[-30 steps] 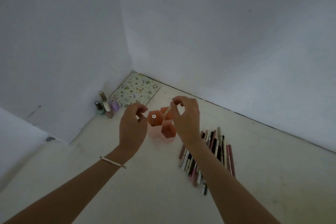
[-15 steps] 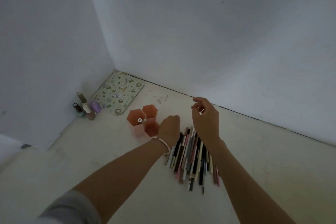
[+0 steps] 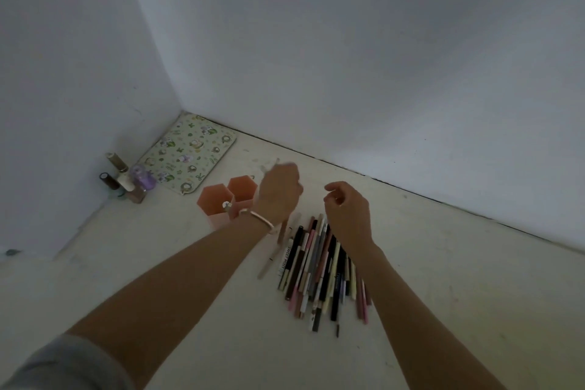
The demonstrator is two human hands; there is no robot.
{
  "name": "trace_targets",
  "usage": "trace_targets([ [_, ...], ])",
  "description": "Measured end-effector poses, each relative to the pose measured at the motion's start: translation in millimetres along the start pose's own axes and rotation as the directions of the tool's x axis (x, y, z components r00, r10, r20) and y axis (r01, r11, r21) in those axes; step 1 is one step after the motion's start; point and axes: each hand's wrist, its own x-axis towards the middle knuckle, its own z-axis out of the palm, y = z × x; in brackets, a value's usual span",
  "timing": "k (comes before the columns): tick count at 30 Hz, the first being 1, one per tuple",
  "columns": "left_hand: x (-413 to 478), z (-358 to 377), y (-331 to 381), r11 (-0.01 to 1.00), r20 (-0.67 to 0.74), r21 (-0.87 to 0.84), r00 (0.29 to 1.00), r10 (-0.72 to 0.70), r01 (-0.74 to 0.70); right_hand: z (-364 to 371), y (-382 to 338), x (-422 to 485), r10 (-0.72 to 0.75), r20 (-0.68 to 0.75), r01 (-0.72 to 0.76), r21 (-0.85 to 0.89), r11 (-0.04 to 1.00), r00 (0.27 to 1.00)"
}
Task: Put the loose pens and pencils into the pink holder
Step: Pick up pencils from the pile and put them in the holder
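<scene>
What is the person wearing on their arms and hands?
Both forearms are bare. The left hand has a thin, pale bracelet around the wrist, and a grey sleeve is pushed up high on that arm. The right hand shows no bracelet or watch, and no sleeve is in view on that arm. No gloves on either hand.

Two hands – the left hand and the right hand. One pink holder with three hexagonal cups visible, one partly hidden by the left hand; the near-left cup shows one pen standing in it. One loose pile of pens and pencils – too many overlapping for an exact count, well over a dozen. One patterned mat in the far corner. About five small bottles at the left wall
</scene>
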Motion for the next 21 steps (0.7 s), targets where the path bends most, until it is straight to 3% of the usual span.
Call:
trace_targets([
  [5,7,-79,0,0.938,-0.248,-0.346,0.967,-0.056,-0.035,34,-7,11,0.090,0.255,-0.004,-0.320,0.947,0.963],
  [9,-3,-105,-4,0.905,-0.266,-0.422,0.961,-0.073,-0.048,60,-9,14,0.075,0.302,0.132,-0.609,0.782,0.950],
  [13,-14,-106,-9,0.887,-0.244,-0.462,0.965,-0.099,-0.026,82,-8,11,0.074,0.320,0.192,-0.720,0.667,0.945],
  [15,-18,-105,-13,0.871,-0.245,-0.492,0.962,-0.124,-0.013,89,-6,9,0.061,0.315,0.189,-0.702,0.687,0.947],
  [17,-20,-106,-16,0.851,-0.243,-0.525,0.959,-0.147,-0.002,88,-6,9,0.076,0.303,0.135,-0.617,0.775,0.950],
  [19,-21,-112,-22,0.844,-0.256,-0.536,0.954,-0.158,-0.004,80,-13,15,0.131,0.237,-0.019,-0.424,0.905,0.963],
  [21,-21,-125,-32,0.834,-0.313,-0.551,0.931,-0.189,-0.016,62,-25,28,0.191,0.126,-0.165,-0.191,0.968,0.974],
])
